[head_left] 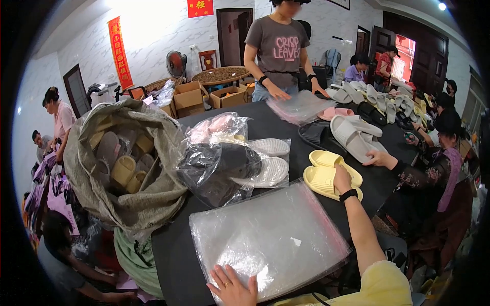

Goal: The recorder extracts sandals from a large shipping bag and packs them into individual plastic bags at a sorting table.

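My left hand (234, 286) lies flat with its fingers spread on the near edge of a stack of clear plastic bags (275, 234). To the right, my right hand (343, 179) grips a pair of pale yellow slippers (321, 178), its fingertips partly hidden against them. Just beyond are a pair of light grey slippers (352, 137), black slippers (319, 136) and pink slippers (334, 113). A co-worker's hand (378, 159) from the right holds one grey slipper. Left of these, bagged slippers in white (273, 172), black and pink lie in a heap.
A large woven sack (168, 204) with bagged slippers inside stands at the left table edge. Across the black table (173, 265), a person handles another stack of clear bags (298, 107). More slippers (377, 99) are piled at the far right, with several people around them. Cardboard boxes (189, 99) stand behind.
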Action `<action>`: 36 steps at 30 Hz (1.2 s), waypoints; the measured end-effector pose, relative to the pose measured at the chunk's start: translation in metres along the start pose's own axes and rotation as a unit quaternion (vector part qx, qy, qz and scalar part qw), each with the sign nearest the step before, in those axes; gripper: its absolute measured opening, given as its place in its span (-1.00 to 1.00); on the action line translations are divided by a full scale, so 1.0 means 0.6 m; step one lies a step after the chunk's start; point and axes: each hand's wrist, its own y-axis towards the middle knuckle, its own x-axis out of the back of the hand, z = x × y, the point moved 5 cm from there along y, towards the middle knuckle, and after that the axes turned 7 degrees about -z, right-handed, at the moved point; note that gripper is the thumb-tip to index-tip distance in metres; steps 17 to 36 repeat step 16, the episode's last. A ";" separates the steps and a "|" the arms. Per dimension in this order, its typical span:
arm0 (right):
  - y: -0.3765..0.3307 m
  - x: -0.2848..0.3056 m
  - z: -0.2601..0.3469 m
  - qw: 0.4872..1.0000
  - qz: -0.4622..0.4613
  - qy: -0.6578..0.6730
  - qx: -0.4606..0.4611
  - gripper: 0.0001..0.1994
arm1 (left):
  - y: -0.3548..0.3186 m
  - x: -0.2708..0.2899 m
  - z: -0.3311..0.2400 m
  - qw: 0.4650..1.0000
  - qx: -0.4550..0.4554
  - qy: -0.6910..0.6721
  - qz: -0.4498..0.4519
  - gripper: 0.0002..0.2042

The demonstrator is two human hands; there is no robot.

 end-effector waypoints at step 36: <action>0.032 0.048 -0.030 0.993 -0.070 0.085 -0.047 -0.80 | -0.009 -0.044 0.023 1.000 -0.005 0.022 -0.014 -0.12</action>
